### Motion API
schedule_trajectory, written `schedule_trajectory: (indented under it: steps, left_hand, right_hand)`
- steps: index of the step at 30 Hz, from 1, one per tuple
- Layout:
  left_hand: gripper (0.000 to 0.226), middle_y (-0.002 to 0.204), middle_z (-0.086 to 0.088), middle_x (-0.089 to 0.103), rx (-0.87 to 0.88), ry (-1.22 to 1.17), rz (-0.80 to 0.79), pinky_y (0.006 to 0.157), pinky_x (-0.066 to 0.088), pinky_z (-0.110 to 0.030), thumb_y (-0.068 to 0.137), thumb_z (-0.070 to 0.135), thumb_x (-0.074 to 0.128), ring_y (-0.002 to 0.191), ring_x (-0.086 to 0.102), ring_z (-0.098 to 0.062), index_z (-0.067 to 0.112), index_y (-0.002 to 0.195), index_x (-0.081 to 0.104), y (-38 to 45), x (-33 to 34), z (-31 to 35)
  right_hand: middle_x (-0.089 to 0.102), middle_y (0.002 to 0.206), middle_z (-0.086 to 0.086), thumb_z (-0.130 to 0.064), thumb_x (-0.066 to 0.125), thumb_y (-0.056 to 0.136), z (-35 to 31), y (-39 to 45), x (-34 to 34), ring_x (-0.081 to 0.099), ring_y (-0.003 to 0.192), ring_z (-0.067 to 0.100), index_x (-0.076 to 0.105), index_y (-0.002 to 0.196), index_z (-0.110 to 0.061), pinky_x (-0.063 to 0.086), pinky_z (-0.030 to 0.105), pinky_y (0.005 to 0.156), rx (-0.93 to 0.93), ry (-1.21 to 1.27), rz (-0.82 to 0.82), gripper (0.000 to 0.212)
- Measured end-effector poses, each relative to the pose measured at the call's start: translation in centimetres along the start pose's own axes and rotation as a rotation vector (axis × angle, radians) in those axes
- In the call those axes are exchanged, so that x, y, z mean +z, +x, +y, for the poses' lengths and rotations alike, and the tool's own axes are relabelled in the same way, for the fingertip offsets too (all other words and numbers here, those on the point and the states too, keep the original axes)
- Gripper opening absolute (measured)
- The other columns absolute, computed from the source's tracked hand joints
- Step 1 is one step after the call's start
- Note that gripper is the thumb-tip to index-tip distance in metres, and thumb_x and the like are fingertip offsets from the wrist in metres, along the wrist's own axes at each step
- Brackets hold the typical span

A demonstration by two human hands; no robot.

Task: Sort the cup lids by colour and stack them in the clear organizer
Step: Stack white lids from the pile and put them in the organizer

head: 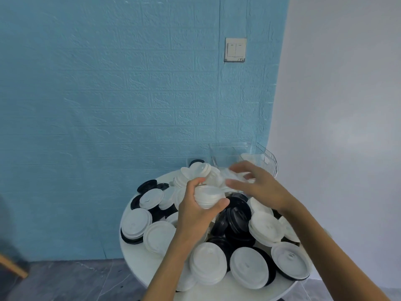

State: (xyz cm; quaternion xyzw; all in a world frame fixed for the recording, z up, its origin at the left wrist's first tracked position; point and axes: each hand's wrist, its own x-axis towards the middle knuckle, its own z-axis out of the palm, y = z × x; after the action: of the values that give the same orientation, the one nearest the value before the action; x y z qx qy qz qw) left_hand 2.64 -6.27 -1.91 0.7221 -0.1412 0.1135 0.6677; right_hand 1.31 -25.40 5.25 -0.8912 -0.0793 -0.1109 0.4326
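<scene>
Desk: round, white, set against a blue brick-textured wall; its top was heaped with loose cup lids.

White lids: many, scattered across the whole desk, some singly and some in short nested piles, mostly dome side up.

Black lids: fewer, gathered mainly in the middle of the heap, with others showing at the left edge under white ones.

Left hand: fingers and thumb curled round a small stack of white lids, held above the heap near the desk's centre.

Right hand: fingers spread and reaching over the far side of the pile, just above white lids there; blurred, and whether the fingertips touched a lid could not be told.

Clear organizer: stood at the far edge of the desk, against the wall, behind the right hand; contents were not discernible.

Wire basket: stood just right of the organizer.

Light switch: mounted on the wall, above.
</scene>
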Motion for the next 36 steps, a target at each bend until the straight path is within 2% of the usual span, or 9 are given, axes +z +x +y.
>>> schedule_trajectory:
  steps: [7,10,15,18,21,24,29,33,36]
  left_hand:
    - [0.096,0.108,0.019,0.071,-0.016,-0.055,0.044,0.083,0.061,-0.028,0.062,0.022,0.094,0.096,0.071,0.001,0.046,0.142,0.045,0.6,0.9,-0.2]
    - [0.084,0.108,0.016,0.069,-0.005,-0.01,0.091,0.072,0.055,-0.014,0.067,0.019,0.093,0.093,0.068,0.004,0.042,0.135,0.051,0.5,0.5,-0.2]
    - [0.066,0.105,0.021,0.07,0.007,0.065,0.098,0.071,0.051,-0.01,0.066,0.031,0.095,0.091,0.065,0.008,0.043,0.12,0.059,0.2,0.0,0.0]
    - [0.059,0.104,0.023,0.067,0.0,0.085,0.109,0.075,0.051,-0.013,0.064,0.041,0.095,0.095,0.064,0.004,0.042,0.112,0.061,0.3,-0.6,-0.1]
    - [0.052,0.104,0.02,0.065,-0.002,0.117,0.089,0.072,0.049,-0.013,0.064,0.04,0.094,0.095,0.062,0.0,0.039,0.103,0.06,0.2,-1.1,-0.4]
    - [0.052,0.106,0.019,0.065,-0.001,0.12,0.077,0.071,0.049,-0.012,0.065,0.039,0.094,0.097,0.062,-0.001,0.038,0.104,0.06,0.0,-1.2,-0.6]
    - [0.053,0.106,0.018,0.065,0.011,0.098,0.079,0.076,0.054,-0.02,0.064,0.039,0.095,0.097,0.062,-0.004,0.04,0.103,0.059,-0.3,-1.1,-0.9]
    - [0.055,0.104,0.018,0.066,0.028,0.071,0.068,0.072,0.05,-0.013,0.06,0.047,0.094,0.096,0.063,-0.002,0.041,0.102,0.06,-0.6,-0.9,-0.8]
    - [0.063,0.102,0.019,0.067,0.028,0.073,0.072,0.073,0.051,-0.016,0.048,0.064,0.085,0.095,0.063,-0.001,0.042,0.102,0.06,-0.6,-0.4,-0.8]
  right_hand:
    - [0.06,0.113,-0.019,-0.042,0.089,0.073,-3.0,1.0,4.2,0.051,0.1,-0.015,0.07,0.112,-0.034,0.041,0.014,0.088,-0.099,-0.055,-0.147,0.044]
    - [0.062,0.114,-0.016,-0.042,0.09,0.072,-2.6,1.1,4.8,0.056,0.104,-0.007,0.072,0.113,-0.033,0.045,0.017,0.093,-0.083,-0.008,-0.174,0.045]
    - [0.064,0.119,-0.022,-0.049,0.075,0.086,-0.9,1.2,4.7,0.063,0.108,-0.002,0.065,0.12,-0.04,0.049,0.02,0.095,-0.121,0.054,-0.232,0.037]
    - [0.058,0.132,-0.026,-0.059,0.07,0.085,1.1,0.8,2.5,0.065,0.111,-0.001,0.056,0.131,-0.042,0.05,0.023,0.098,-0.048,0.08,-0.176,0.051]
    - [0.06,0.129,-0.024,-0.069,0.069,0.079,4.8,0.4,-0.6,0.06,0.119,0.004,0.057,0.134,-0.04,0.046,0.025,0.101,0.061,-0.133,-0.085,0.063]
    - [0.058,0.131,-0.02,-0.085,0.064,0.067,7.2,-0.4,-2.1,0.056,0.122,0.004,0.055,0.138,-0.036,0.04,0.023,0.102,0.18,-0.272,-0.174,0.087]
    - [0.048,0.136,-0.015,-0.073,0.077,0.067,8.2,-2.7,-2.2,0.047,0.122,0.006,0.041,0.142,-0.044,0.037,0.025,0.101,0.229,-0.302,-0.266,0.088]
    - [0.044,0.133,-0.021,-0.075,0.081,0.053,8.3,-4.0,-2.2,0.046,0.122,0.004,0.036,0.138,-0.052,0.039,0.035,0.11,0.183,-0.444,-0.326,0.099]
    - [0.046,0.127,-0.02,-0.06,0.09,0.057,8.3,-4.3,-1.6,0.049,0.108,-0.003,0.039,0.135,-0.05,0.044,0.022,0.095,0.163,-0.396,-0.291,0.094]
